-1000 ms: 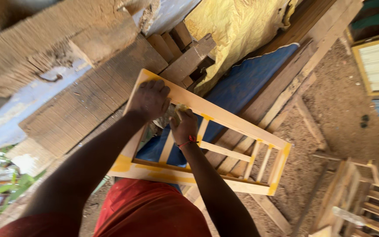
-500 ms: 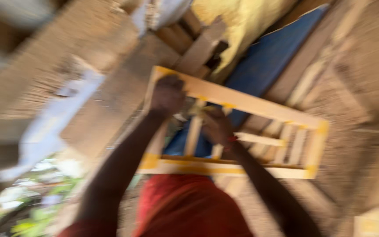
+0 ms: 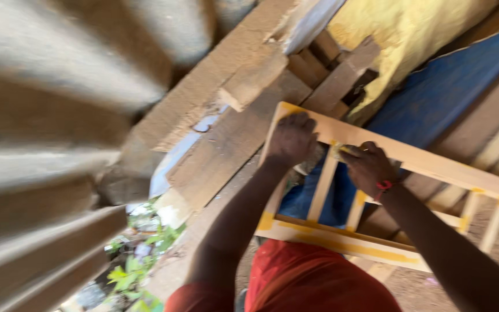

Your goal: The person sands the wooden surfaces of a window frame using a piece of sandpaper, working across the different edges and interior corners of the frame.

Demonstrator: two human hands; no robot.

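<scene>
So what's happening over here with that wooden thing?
A person is working on a pale wooden frame with slats, daubed yellow at the joints. The left hand grips the top rail near its corner. The right hand presses on the same rail by a slat, holding something small and yellowish that is too blurred to identify. The frame lies across a blue sheet, with rough planks stacked to the left and a yellow cloth above.

A pale wooden slatted frame (image 3: 411,159) with yellow-stained joints spans the right half of the frame. It lies tilted, its top rail running from centre down toward the right edge.
</scene>
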